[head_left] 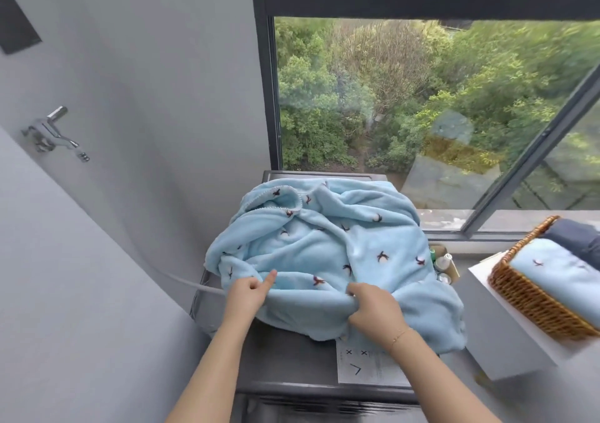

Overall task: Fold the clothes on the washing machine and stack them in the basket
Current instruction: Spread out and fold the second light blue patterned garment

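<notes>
crumpled pale-blue fleece garment [324, 247] with small bird motifs covers washing machine [285, 357].

It was a home laundry corner: a dark grey washing machine [285, 361] stood under a chrome wall tap [53, 132], beside a large window [422, 104].

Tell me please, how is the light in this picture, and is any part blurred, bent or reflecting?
Head view: soft daylight from the window, no hard shadows; the trees outside are smeared and the glass reflects faintly; the wide lens bends the wall and window frame; the blue garment, both hands and the basket are fairly sharp.
</notes>
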The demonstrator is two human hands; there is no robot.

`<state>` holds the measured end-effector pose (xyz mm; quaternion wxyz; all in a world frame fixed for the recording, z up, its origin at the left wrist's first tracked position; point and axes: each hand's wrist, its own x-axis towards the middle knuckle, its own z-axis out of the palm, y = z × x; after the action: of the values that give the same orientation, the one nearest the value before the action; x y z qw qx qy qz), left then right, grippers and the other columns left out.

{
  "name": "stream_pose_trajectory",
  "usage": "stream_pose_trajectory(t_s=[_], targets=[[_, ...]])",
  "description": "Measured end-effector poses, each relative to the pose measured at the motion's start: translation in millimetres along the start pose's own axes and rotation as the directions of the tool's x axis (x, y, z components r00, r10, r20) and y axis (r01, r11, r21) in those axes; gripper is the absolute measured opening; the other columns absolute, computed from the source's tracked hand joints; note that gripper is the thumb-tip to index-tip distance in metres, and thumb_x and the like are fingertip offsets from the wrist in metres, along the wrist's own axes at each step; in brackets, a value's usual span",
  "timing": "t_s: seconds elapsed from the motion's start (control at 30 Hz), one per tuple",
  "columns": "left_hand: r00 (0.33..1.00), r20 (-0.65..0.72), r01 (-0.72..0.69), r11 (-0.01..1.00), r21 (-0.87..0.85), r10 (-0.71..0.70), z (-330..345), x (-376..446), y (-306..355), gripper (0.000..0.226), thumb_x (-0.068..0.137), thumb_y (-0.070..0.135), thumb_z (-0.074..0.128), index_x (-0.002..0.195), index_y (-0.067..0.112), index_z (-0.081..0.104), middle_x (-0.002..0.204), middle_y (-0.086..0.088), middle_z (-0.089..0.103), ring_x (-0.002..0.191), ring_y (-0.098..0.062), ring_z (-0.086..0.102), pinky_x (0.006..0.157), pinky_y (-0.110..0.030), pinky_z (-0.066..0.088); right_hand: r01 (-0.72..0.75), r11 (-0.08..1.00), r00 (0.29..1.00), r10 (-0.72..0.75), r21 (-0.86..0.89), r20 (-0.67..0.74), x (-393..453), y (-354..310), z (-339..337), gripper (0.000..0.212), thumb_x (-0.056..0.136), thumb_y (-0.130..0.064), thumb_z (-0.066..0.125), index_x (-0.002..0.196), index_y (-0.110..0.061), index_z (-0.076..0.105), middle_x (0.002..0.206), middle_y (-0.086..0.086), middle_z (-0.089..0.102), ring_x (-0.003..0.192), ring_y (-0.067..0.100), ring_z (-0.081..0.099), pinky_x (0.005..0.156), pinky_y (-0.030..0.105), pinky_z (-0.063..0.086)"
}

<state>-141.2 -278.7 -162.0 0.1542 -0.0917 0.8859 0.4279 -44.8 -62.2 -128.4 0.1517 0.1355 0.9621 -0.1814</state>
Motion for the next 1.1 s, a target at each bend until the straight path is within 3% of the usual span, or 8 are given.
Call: stream_pose_trajectory(t_s=[0.2,0.4,0.47,0.57,0.73,0.83,0.97,1.1], targets=[[0.985,-0.022,0.130,0.818,-0.560,-0.171,-14.4,-11.0,-41.2,0.042,0.078,-0.002,0.065,0.059,0.017,0.032,0.056,-0.002,0.030,0.059,-0.017,0.027,0.055,-0.031,0.023,0.010,0.971,0.912,-0.107,0.238,0.396,-34.9,-38.4,18.6,0.026,0.076,-0.042,0.066,0.077,-0.019,0.053,0.072,-0.006,0.055,0.067,0.012,0.056,0.057,0.025,0.041],[0.889,-0.072,0.224,0.565,-0.794,-0.453,-2.6,-34.7,-50.9,0.023,0.082,-0.009,0.053,0.100,0.005,0.049,0.090,-0.014,0.056,0.073,-0.026,0.055,0.062,-0.031,0.046,-0.436,0.719,0.728,-0.072,0.541,0.682,-50.5,-28.6,33.8,0.044,0.094,-0.032,0.048,0.117,0.004,0.056,0.089,0.015,0.073,0.058,0.026,0.068,0.053,0.027,0.054],[0.851,0.026,0.340,0.511,-0.789,-0.525,-2.2,-40.1,-65.9,0.039,0.081,0.001,0.061,0.118,-0.003,0.049,0.105,-0.021,0.063,0.082,-0.033,0.064,0.062,-0.036,0.053,-0.500,0.701,0.694,-0.026,0.508,0.719,-57.0,-18.3,41.6,0.040,0.095,-0.028,0.045,0.117,0.002,0.057,0.079,0.015,0.072,0.054,0.025,0.067,0.049,0.024,0.050],[0.848,0.289,0.514,0.558,-0.651,-0.443,-17.3,-43.1,-71.1,0.069,0.062,0.048,0.084,0.110,0.003,0.064,0.095,-0.021,0.072,0.086,-0.040,0.070,0.078,-0.057,0.056,-0.574,0.545,0.804,0.238,0.611,0.544,-59.5,-4.1,57.2,0.025,0.092,-0.022,0.048,0.101,-0.002,0.060,0.059,0.013,0.064,0.042,0.022,0.058,0.044,0.024,0.047],[0.863,0.385,0.500,0.671,-0.548,-0.328,-41.4,-32.3,-54.2,0.104,0.034,0.083,0.077,0.109,0.011,0.067,0.100,-0.018,0.073,0.092,-0.037,0.070,0.089,-0.054,0.053,-0.325,-0.211,0.833,0.398,0.922,0.385,-47.6,20.9,71.7,0.034,0.092,-0.041,0.058,0.108,-0.011,0.055,0.101,0.019,0.065,0.081,0.032,0.070,0.056,0.034,0.055],[0.872,0.432,0.427,0.788,-0.443,-0.230,-44.2,-45.7,-40.5,0.090,0.045,0.083,0.071,0.103,0.014,0.067,0.097,-0.014,0.074,0.095,-0.031,0.069,0.089,-0.044,0.054,-0.228,-0.454,0.835,0.364,0.861,0.413,-30.9,25.2,67.3,0.038,0.093,-0.037,0.058,0.120,-0.010,0.053,0.104,0.013,0.064,0.092,0.026,0.063,0.067,0.036,0.053],[0.878,0.412,0.418,0.810,-0.411,-0.244,-40.2,-54.9,-46.1,0.096,0.028,0.052,0.088,0.108,0.004,0.067,0.091,-0.016,0.074,0.084,-0.031,0.072,0.072,-0.038,0.058,0.015,-0.499,0.802,0.523,0.866,0.288,-10.1,27.4,34.5,0.040,0.087,-0.024,0.067,0.120,-0.004,0.058,0.110,0.013,0.067,0.095,0.029,0.065,0.080,0.042,0.054],[0.917,0.331,0.386,0.710,-0.589,-0.224,-51.5,-45.4,-51.8,0.039,0.072,0.034,0.079,0.102,0.010,0.074,0.097,-0.018,0.073,0.091,-0.033,0.070,0.090,-0.045,0.053,0.418,-0.411,0.717,0.697,0.810,-0.017,-14.2,33.1,-14.5,0.029,0.076,-0.003,0.064,0.102,-0.016,0.066,0.112,0.011,0.069,0.095,0.027,0.067,0.083,0.039,0.055]])
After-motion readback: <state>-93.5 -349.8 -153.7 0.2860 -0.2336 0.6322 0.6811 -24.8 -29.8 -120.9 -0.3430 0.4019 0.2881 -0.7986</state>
